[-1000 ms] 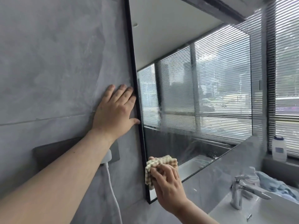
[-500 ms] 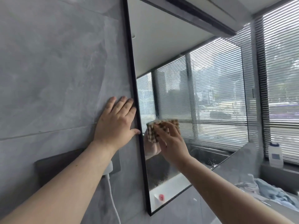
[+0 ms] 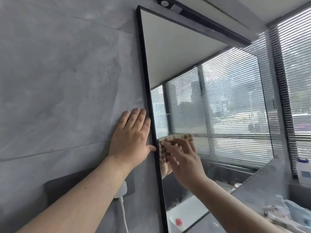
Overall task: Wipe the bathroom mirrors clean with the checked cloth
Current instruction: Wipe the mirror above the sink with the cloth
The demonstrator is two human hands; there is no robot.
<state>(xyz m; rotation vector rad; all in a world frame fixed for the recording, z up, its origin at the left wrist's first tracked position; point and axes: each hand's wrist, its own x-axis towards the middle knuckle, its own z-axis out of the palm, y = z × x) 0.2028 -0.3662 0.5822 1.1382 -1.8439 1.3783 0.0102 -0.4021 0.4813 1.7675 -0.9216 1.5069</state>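
Observation:
A tall black-framed mirror [image 3: 193, 68] hangs on the grey tiled wall and reflects slatted window blinds. My right hand [image 3: 184, 163] holds the beige checked cloth [image 3: 168, 145] bunched against the glass, close to the mirror's left frame at mid height. Its fingers curl over the cloth and cover much of it. My left hand [image 3: 131, 139] lies flat on the wall tile just left of the frame, fingers straight, thumb touching the frame. Hazy streaks show on the glass to the right of the cloth.
A dark wall socket plate [image 3: 57, 190] with a white plug and cord [image 3: 123, 214] sits below my left forearm. A white bottle [image 3: 303, 171] stands on the window sill at the right. Crumpled blue fabric [image 3: 294, 211] lies at the lower right.
My right hand has carried the cloth up the mirror's left edge, from near the bottom corner to mid height. The view has tilted upward. My left hand stays flat on the wall.

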